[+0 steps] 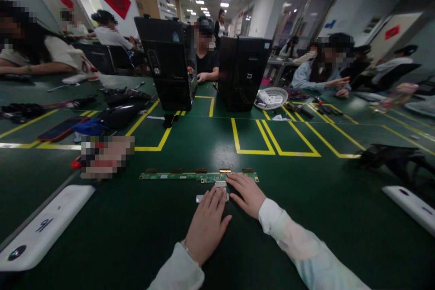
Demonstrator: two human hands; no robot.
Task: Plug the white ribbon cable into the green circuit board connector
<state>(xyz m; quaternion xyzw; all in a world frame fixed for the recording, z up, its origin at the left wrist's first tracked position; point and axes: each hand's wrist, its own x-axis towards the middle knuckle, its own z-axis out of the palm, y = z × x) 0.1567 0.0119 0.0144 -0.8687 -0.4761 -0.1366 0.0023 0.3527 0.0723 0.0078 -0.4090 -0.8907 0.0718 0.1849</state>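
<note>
While our left hand (206, 231) is lying palm-down, its fingers are stretching forward over a small white strip (220, 184), the thumb standing apart, so we are pressing or resting there rather than grasping. Our right hand (249, 195) is also spreading loosely, unclenched, its foremost fingers reaching the near edge of a long green circuit board (180, 176), right of its middle. The board is lying crosswise on the dark green tabletop (258, 263), just beyond our left fingertips, with the white strip sitting below it.

Farther out, yellow tape (254, 152) is marking boxes on the surface, and two white casings are flanking us, one at left (50, 222) and one at right (413, 206). Two black computer cases (166, 63) are standing upright ahead, and a white basket (284, 95) is sitting beside the right one. Between the cases, a person in black (208, 61) is facing us.
</note>
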